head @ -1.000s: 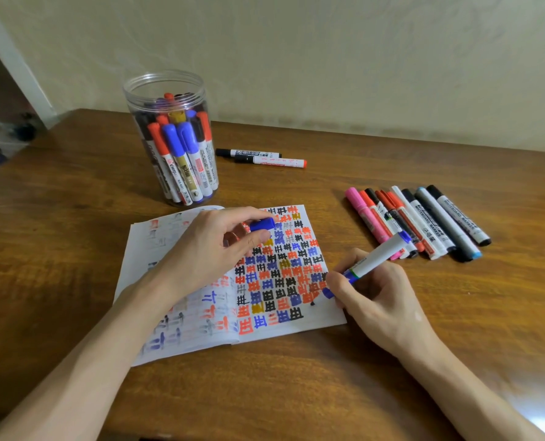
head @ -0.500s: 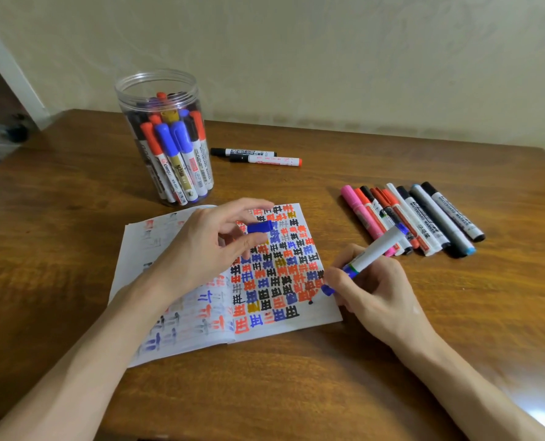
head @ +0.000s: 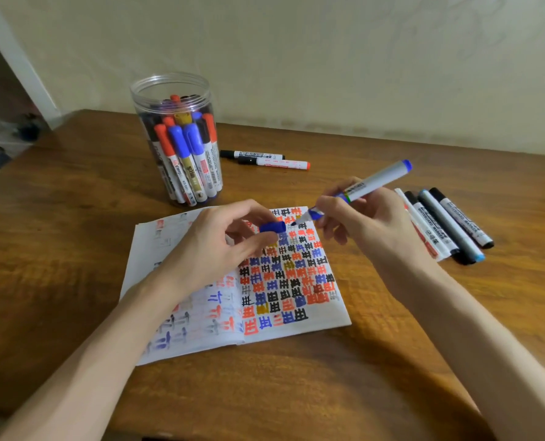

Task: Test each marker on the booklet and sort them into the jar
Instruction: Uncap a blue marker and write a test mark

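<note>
The right hand (head: 360, 218) grips the blue marker (head: 376, 181) low on its barrel, the long axis slanting from the nib, low and left, up to the tail at the right. The left hand (head: 214, 246) pinches the blue cap (head: 272, 226) over the booklet (head: 330, 318). The nib sits just beside the cap's right end, so capping likely needs only a short leftward push; the jar (head: 175, 90) stands farther back on the bench (head: 74, 218), nearer the left hand.
</note>
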The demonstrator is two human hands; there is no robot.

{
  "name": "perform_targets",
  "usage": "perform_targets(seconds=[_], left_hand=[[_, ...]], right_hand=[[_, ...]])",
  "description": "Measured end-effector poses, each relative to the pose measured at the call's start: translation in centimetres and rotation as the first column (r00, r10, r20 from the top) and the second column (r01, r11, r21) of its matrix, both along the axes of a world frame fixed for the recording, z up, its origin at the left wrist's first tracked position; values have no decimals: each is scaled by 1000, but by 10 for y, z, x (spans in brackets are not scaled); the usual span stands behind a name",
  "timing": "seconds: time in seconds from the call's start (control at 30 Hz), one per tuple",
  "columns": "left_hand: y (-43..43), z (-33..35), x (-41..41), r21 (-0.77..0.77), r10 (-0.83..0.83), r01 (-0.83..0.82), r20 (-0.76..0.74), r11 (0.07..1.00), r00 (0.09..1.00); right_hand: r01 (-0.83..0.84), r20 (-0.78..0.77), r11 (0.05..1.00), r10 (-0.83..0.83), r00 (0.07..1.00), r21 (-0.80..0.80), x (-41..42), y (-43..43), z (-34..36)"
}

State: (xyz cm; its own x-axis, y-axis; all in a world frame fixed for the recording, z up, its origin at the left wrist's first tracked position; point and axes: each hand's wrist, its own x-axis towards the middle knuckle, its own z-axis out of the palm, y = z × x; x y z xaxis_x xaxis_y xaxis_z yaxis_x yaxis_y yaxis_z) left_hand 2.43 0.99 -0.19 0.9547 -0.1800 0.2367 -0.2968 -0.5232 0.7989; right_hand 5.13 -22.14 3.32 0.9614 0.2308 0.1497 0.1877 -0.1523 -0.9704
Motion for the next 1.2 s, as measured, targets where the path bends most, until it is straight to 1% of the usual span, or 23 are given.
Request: perform_targets(seconds=[0.1,0.23,0.4,0.53,0.63,0.7,0.77,0.9,0.93,1.0,1.03,1.1,1.13,1.2], left_hand=[[4,0,3,-16,33,-32,5,999,999],[7,0,6,-7,49,-49,24,999,998],[6,-1,7,-3,37,-37,47,999,998],[4,1,5,-31,19,-17,61,999,998],[4,1,4,-42,10,-8,61,999,998],[4,0,5,-40,10,-8,55,999,998],[6,-2,5,-35,17,-16,50,999,999],[8,-3,7,-42,20,-20,17,999,1000],[8,-3,7,-51,19,-18,17,999,1000],[9,-2,6,-62,21,-19,32,998,999],[10,-2,6,-60,26,-24,41,998,999],[11,-3,6,-38,40,-38,60,999,997],[12,-4,7,-5,43,-43,76,999,996],[13,-7,7,112,39,-55,136,992,990]], right_hand=[[4,32,1000,-4,999,14,9,10,-2],[-6,25,998,4,1000,67,10,15,-11],[-44,82,998,40,996,46,10,14,-16],[-46,87,998,42,995,45,9,13,-22],[-84,105,996,82,991,14,9,13,-28],[-125,78,992,123,989,27,8,14,-32],[-150,7,986,150,989,72,9,13,-33],[-184,-116,978,195,974,97,17,0,-25],[-186,-127,976,200,972,115,19,-4,-22],[-189,-98,975,201,975,120,23,-12,-21],[-192,-64,978,198,978,88,25,-16,-22],[-198,16,979,199,980,-41,27,-23,-24],[-197,51,973,205,977,-123,27,-25,-26],[-169,111,938,210,971,-304,26,-23,-30]])
